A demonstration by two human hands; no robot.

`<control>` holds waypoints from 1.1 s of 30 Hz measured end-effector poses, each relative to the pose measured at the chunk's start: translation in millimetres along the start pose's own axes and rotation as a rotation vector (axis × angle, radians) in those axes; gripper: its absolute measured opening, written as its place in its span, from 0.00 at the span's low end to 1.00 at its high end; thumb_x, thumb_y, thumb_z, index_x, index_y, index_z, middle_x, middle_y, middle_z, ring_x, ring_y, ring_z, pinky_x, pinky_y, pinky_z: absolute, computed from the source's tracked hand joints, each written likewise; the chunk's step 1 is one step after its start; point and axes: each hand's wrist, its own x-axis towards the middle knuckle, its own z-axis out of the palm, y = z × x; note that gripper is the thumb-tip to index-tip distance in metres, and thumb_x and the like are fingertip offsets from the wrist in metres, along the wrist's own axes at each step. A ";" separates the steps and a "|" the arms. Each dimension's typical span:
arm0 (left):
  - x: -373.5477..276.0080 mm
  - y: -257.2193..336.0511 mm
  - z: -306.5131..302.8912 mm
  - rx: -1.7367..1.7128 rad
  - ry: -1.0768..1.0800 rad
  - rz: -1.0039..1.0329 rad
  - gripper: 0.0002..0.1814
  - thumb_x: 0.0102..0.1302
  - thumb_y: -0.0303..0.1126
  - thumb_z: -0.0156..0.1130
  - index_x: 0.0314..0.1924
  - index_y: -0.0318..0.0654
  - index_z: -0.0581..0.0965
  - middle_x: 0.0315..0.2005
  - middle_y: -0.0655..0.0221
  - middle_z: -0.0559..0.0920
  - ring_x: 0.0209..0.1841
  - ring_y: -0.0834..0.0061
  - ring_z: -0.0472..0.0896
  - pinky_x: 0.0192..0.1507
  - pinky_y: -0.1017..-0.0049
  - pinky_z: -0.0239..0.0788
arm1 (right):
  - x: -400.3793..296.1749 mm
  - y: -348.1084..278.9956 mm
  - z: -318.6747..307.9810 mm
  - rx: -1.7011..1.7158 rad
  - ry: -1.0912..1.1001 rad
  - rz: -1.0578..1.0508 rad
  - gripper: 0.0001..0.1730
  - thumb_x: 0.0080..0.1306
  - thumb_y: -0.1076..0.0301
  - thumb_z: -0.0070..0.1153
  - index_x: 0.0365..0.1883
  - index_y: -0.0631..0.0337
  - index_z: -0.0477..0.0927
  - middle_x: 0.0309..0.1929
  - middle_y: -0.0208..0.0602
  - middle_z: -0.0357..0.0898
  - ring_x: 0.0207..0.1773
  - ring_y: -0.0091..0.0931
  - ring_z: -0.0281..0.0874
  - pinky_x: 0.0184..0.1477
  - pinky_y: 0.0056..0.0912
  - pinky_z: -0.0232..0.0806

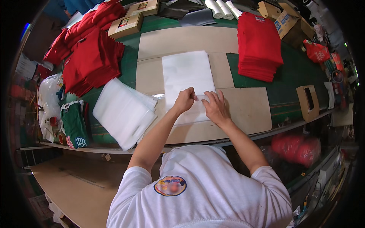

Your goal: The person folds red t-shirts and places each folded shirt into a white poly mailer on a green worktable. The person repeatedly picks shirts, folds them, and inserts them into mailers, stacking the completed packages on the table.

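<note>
A stack of white translucent plastic sheets or bags [186, 71] lies on brown cardboard in front of me. Near its lower part, my left hand [186, 99] pinches a piece of clear plastic between thumb and curled fingers. My right hand [215, 107] is just beside it with fingers spread, its fingertips touching the same plastic; whether it grips any of it is hard to tell. To the left, a second pile of white plastic bags [124, 111] lies askew at the table's near edge.
Folded red garments are stacked at the left [91, 62] and right [258, 48]. Flat cardboard [251, 108] covers part of the green table [285, 99]. A green printed garment [74, 122] lies near left, a small open carton [308, 102] near right. White rolls [223, 10] and boxes [127, 25] stand behind.
</note>
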 end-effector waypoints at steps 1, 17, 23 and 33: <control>2.1 -2.3 0.4 -0.033 -0.005 0.002 0.07 0.58 0.12 0.50 0.32 0.29 0.74 0.27 0.59 0.84 0.33 0.69 0.81 0.40 0.69 0.74 | 0.9 3.8 3.7 -0.013 0.008 -0.004 0.14 0.60 0.73 0.60 0.45 0.62 0.84 0.59 0.41 0.73 0.65 0.37 0.71 0.73 0.66 0.53; 1.5 1.0 6.1 -0.058 -0.108 -0.110 0.13 0.69 0.31 0.69 0.47 0.28 0.86 0.35 0.58 0.88 0.43 0.63 0.86 0.49 0.68 0.77 | 3.9 5.6 12.4 -0.031 0.081 -0.010 0.11 0.60 0.75 0.59 0.41 0.59 0.86 0.53 0.38 0.76 0.60 0.35 0.75 0.72 0.61 0.58; 2.5 -23.3 12.9 -0.038 0.079 0.262 0.11 0.70 0.33 0.67 0.43 0.30 0.86 0.36 0.59 0.88 0.38 0.56 0.86 0.46 0.64 0.77 | 9.1 4.3 10.2 -0.071 0.126 -0.052 0.09 0.59 0.76 0.60 0.38 0.59 0.84 0.54 0.37 0.76 0.62 0.35 0.75 0.74 0.62 0.56; -16.5 -39.8 50.8 0.358 0.065 0.328 0.08 0.69 0.25 0.57 0.46 0.31 0.73 0.34 0.47 0.84 0.41 0.41 0.83 0.57 0.47 0.74 | 2.3 1.1 17.2 -0.034 0.028 -0.064 0.03 0.60 0.74 0.59 0.32 0.62 0.81 0.58 0.38 0.75 0.68 0.36 0.72 0.74 0.63 0.57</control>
